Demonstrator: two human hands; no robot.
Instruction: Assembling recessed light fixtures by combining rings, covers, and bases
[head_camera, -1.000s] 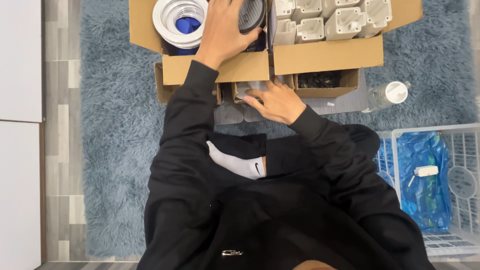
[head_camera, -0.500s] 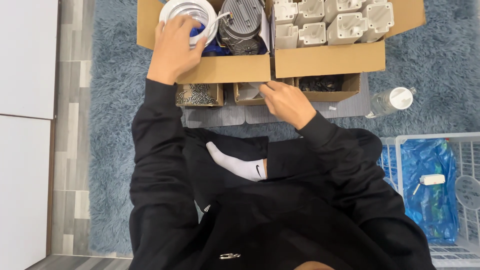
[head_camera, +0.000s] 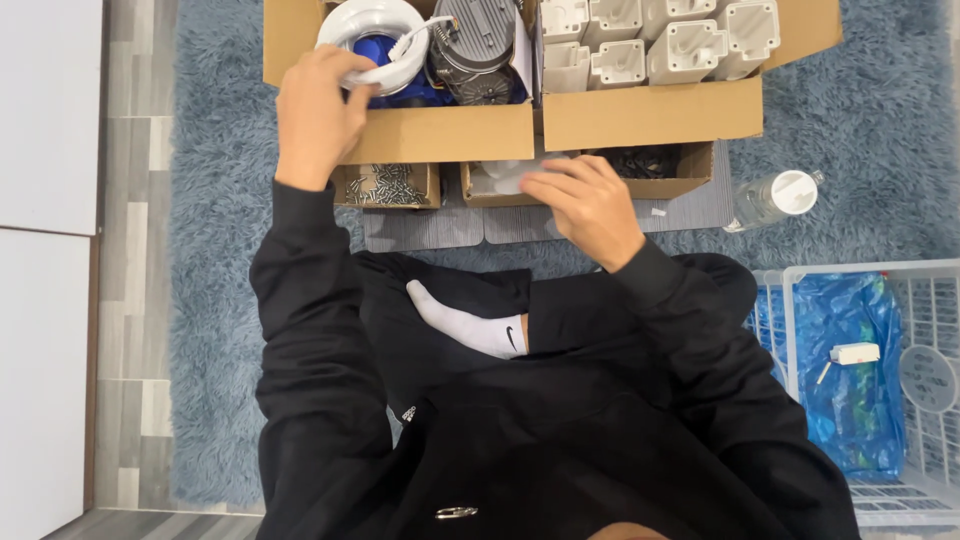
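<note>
Two hands busy: left hand (head_camera: 318, 112) clamped on white ring fixture (head_camera: 372, 40) at cardboard box (head_camera: 440, 132) edge, lifting grip; right hand (head_camera: 585, 205) fingers loosely together, resting in small tray (head_camera: 500, 185), seemingly picking parts.

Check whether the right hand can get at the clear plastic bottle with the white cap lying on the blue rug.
Probably yes: the right hand rests at the small box, and open rug lies between it and the bottle.

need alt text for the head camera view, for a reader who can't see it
A seated person in black grips a white ring part in a cardboard box with the left hand, while the right hand reaches into a small tray. A box of white housings sits on the blue rug.
</note>
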